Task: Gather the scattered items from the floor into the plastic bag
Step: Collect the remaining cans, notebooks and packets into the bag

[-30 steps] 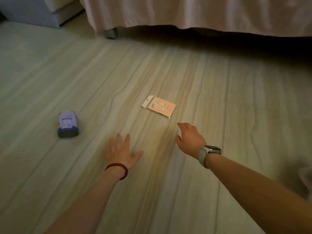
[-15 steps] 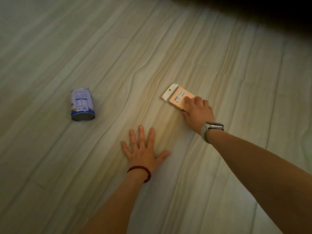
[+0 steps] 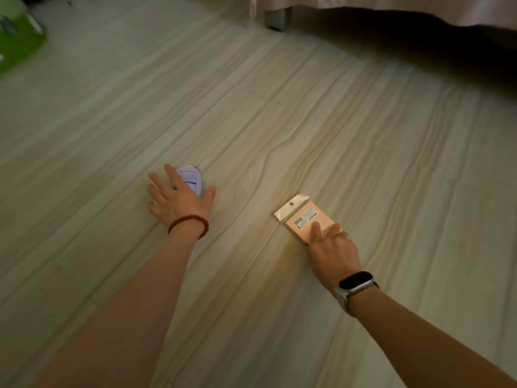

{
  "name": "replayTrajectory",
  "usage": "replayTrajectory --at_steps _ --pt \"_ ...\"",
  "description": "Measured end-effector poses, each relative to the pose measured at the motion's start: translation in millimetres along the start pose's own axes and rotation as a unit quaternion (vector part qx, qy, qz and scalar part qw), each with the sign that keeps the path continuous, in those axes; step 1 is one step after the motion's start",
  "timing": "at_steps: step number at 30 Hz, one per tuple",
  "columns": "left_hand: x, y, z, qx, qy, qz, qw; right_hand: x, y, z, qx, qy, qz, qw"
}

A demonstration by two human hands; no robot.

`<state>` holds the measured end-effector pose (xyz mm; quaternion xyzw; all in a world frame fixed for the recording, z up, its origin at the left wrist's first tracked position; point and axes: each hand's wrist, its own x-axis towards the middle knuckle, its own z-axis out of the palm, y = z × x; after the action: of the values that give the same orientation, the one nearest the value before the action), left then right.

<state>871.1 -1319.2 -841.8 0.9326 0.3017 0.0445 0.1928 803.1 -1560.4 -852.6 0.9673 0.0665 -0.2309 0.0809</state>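
Head view, the only one: you are leaning over a pale wood-grain floor [image 3: 279, 130] in dim light, both bare arms reaching forward.

Your left hand [image 3: 179, 198], with a dark red bead bracelet [image 3: 188, 224] at the wrist, is draping over a small blue and white can [image 3: 191, 177] lying on its side. The fingers [image 3: 170, 175] are spreading across the can, thumb out to the right, not yet wrapping round it.

Your right hand [image 3: 333, 250], with a smartwatch [image 3: 355, 287] on the wrist, is lying flat on the near corner of an orange packet [image 3: 305, 219] with a white hang tab. Its fingers are lying close together and pressing down, pinching nothing. The packet is lying flat on the floor, well apart from the can.

No plastic bag is showing anywhere here, so you are likely going to have to turn to find it.

Risks, as a judgement: the can is round and on its side, so a loose push could be sending it rolling away from you. The packet is thin and flush with the boards, so your fingers could be sliding over it without getting under an edge.

Room: open floor is lying all around both items. A bed's pink skirt [image 3: 405, 4] and a leg [image 3: 275, 18] are bordering the far right, with dark space beneath where a rolling can could be getting lost. Something green [image 3: 16, 37] is sitting at the far left.
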Motion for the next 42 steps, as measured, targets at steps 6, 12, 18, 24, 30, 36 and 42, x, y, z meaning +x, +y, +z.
replayTrajectory --at_steps 6,12,18,24,30,36,42 --pt "-10.6 -11.4 -2.2 -0.186 -0.079 -0.049 0.978 2.3 3.8 -9.7 -0.003 -0.002 -0.016 1.000" --pt "-120.9 -14.8 -25.0 -0.337 -0.074 -0.024 0.938 -25.2 31.3 -15.5 0.187 0.082 0.006 0.979" --pt "-213.5 13.0 -47.3 -0.385 -0.136 0.018 0.913 -109.1 70.1 -9.9 0.415 0.127 0.058 0.899" --pt "-297.4 88.3 -51.8 -0.379 -0.217 0.140 0.889 -217.0 158.4 -6.5 0.419 0.231 0.085 0.874" --pt "-418.5 180.4 -61.4 -0.383 -0.297 0.305 0.820 -352.2 284.0 6.4 0.376 0.394 0.179 0.819" --pt "-539.1 250.2 -68.1 -0.364 -0.398 0.449 0.713 -466.8 386.9 53.8 0.347 0.450 0.315 0.760" --pt "-622.5 268.9 -22.1 -0.186 -0.455 0.555 0.671 -513.1 414.4 120.1 0.413 0.371 0.402 0.728"
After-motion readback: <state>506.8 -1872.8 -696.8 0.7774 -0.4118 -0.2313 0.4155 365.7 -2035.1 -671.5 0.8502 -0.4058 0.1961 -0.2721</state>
